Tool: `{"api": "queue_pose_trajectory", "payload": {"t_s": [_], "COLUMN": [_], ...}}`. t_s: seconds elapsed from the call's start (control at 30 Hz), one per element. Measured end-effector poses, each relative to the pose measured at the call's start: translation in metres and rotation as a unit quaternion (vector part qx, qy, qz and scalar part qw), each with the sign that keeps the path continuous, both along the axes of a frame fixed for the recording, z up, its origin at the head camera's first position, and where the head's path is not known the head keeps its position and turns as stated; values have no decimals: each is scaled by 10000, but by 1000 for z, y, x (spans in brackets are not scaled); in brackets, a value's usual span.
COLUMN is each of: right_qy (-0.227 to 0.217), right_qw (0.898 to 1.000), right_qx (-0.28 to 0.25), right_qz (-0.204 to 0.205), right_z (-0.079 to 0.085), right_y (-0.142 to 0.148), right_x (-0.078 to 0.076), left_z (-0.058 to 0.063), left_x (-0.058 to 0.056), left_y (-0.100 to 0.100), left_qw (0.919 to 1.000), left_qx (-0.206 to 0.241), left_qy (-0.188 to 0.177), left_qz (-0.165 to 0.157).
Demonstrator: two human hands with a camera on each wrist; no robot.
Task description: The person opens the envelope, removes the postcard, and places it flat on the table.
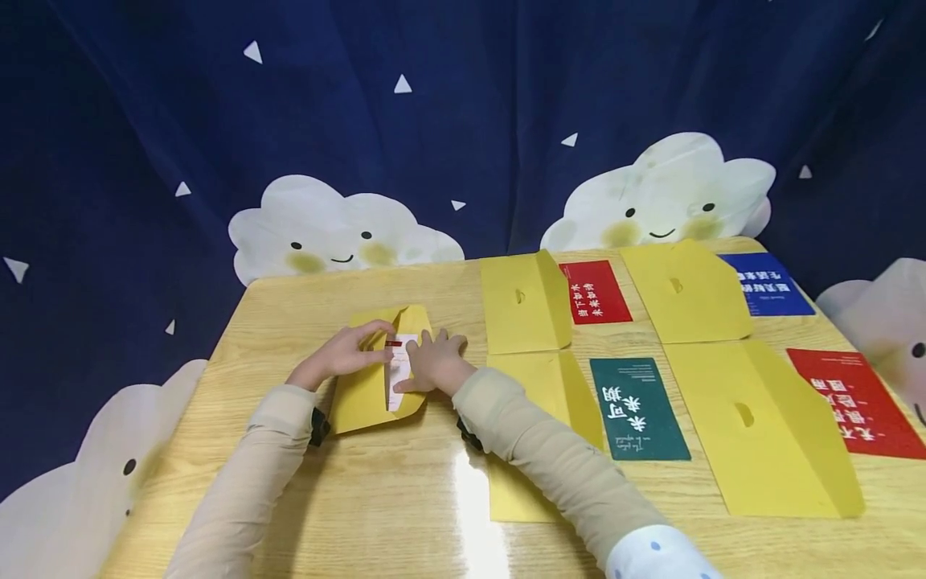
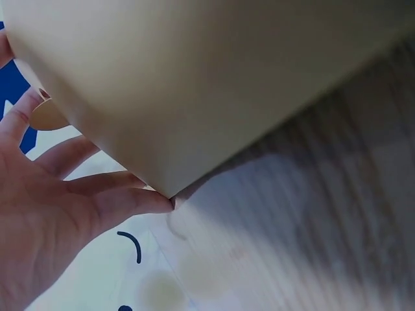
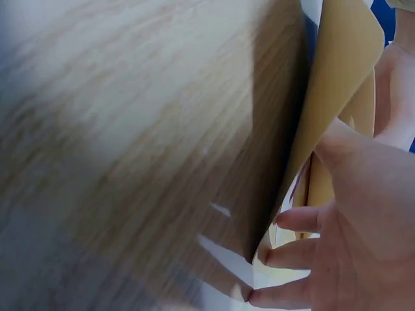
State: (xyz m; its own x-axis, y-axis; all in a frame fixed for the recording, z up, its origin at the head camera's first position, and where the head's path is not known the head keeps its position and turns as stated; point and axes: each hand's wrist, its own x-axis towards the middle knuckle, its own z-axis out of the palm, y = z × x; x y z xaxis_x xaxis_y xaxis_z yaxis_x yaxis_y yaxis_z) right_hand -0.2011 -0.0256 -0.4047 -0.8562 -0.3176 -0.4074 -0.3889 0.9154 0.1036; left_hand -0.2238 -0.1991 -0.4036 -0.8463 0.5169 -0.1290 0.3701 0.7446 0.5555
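Note:
A yellow envelope (image 1: 354, 406) lies on the table at left of centre, its flap pointing right and its mouth gaping. Inside that mouth shows a white card (image 1: 399, 374) with a small red mark. My left hand (image 1: 343, 354) holds the envelope's front panel by the edge of the opening, fingers bent over it. From the other side my right hand (image 1: 439, 366) reaches across the flap, fingers spread, thumb and forefinger touching the card. Each wrist view shows a hand, left (image 2: 58, 201) and right (image 3: 363, 227), at the envelope's edge; part of the card is hidden.
On the right lie several yellow envelopes (image 1: 712, 418) with flaps unfolded. Beside them are a green card (image 1: 640, 406), red cards (image 1: 596, 293) and a blue card (image 1: 770, 281). My right forearm passes over one envelope. A dark blue curtain (image 1: 463, 121) hangs behind the table.

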Motion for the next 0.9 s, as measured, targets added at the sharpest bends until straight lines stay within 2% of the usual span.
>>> {"api": "queue_pose_trajectory", "payload": {"t_s": [0.3,0.53,0.67,0.9], "right_qy": [-3,-295,-429,-354], "right_qw": [9999,9945,9911,9858], "right_qx": [-83,-918,-1224,-1642], "right_qz": [-129,-415,-317,-45], "right_z": [-2,-2,-2,-1], "right_y": [0,9,15,30], "right_x": [4,3,1,-8], "left_z": [0,-2,-2,-2], "left_x": [1,3,2,1], "left_y": [1,4,6,6], "left_qw": [9999,10000,9999,9997], "left_qx": [-52,-40,-154,-115], "left_qy": [-85,1,17,196], "left_qz": [-2,17,58,88]}}
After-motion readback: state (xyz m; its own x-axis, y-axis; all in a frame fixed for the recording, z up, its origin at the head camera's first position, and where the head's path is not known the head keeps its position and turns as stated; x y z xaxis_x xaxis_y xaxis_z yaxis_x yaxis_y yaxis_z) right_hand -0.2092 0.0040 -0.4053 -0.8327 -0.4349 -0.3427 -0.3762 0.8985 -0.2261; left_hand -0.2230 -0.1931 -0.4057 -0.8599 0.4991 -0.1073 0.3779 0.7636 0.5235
